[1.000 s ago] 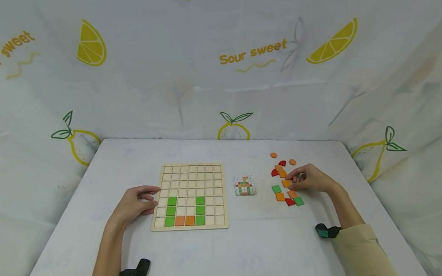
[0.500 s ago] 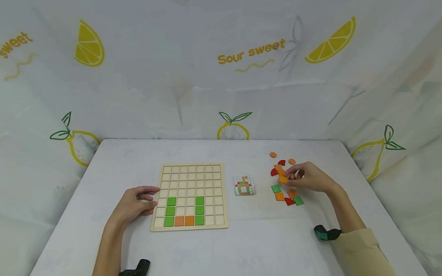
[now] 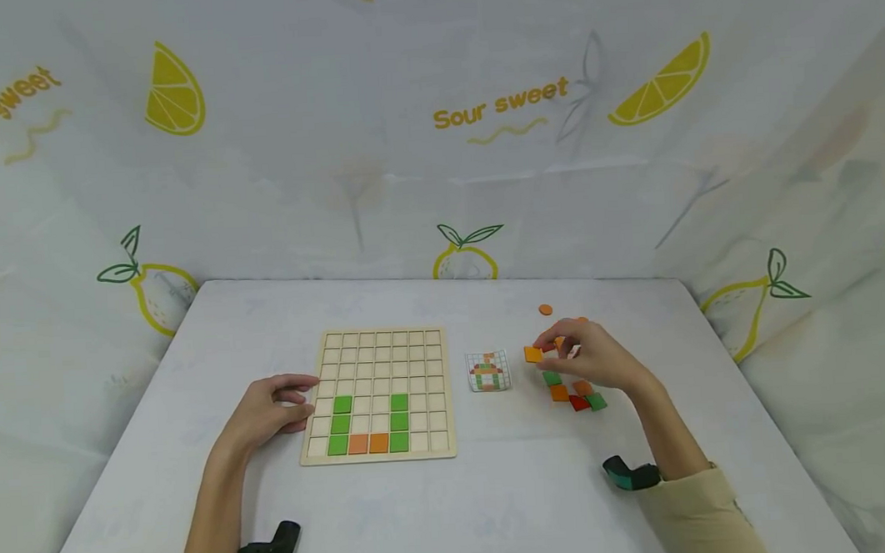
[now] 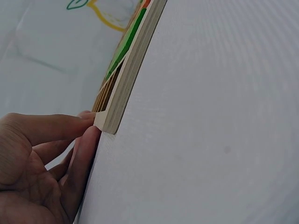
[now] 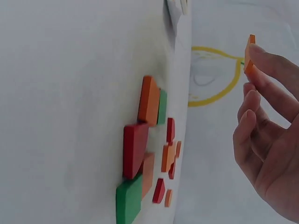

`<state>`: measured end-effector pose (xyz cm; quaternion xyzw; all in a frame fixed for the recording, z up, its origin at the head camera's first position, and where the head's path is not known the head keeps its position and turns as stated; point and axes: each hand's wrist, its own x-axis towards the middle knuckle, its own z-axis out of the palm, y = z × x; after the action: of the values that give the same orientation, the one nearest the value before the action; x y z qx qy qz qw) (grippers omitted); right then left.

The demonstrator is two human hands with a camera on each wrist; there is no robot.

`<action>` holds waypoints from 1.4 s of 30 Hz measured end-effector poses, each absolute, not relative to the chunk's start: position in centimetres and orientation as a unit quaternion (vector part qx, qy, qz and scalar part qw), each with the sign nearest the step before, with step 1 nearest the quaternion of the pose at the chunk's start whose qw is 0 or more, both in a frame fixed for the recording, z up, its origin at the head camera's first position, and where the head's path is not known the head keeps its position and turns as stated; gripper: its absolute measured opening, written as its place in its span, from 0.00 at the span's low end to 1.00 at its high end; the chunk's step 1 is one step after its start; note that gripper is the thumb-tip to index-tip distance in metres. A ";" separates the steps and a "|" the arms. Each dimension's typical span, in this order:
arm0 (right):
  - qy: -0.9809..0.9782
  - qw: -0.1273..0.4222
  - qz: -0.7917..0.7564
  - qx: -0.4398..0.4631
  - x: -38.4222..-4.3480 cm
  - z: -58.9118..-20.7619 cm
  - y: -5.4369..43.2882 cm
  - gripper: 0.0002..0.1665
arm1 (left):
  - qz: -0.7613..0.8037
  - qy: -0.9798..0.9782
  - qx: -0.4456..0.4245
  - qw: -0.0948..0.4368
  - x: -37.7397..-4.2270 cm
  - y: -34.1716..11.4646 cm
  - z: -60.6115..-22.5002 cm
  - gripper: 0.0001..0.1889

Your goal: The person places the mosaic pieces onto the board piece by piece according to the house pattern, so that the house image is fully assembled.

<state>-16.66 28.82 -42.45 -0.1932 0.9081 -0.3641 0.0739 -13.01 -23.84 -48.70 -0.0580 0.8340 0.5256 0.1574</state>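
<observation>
- The left hand, fingers relaxed and parted, touched the left edge of the wooden grid board on the bench.
- The right hand pinched an orange square tile, raised above the bench near the picture card.

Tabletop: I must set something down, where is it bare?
Bare tabletop lies on the near side of the grid board, between the wrist cameras, and behind the board, up to the backdrop. Crowded: right of the card, where loose tiles lie under and around the right hand.
</observation>
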 end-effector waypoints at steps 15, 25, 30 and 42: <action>0.886 0.069 -0.400 -0.224 -16.0 -41.5 21.8 0.14 | 0.526 0.835 -0.056 0.152 -13.0 -23.7 -48.7 0.26; 0.859 0.115 -0.441 -0.232 -15.8 -42.3 19.8 0.13 | 0.524 0.836 -0.062 0.152 -12.9 -23.5 -48.6 0.26; 0.860 0.113 -0.437 -0.236 -15.7 -42.5 19.5 0.14 | 0.527 0.834 -0.057 0.153 -13.0 -23.4 -48.7 0.27; 0.860 0.111 -0.435 -0.242 -15.9 -42.7 18.7 0.15 | 0.523 0.837 -0.061 0.153 -13.0 -23.6 -48.6 0.26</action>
<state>-15.95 18.71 -42.73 -0.2420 0.8602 -0.4348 0.1110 -13.03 -23.62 -48.58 -0.0611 0.8365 0.5227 0.1526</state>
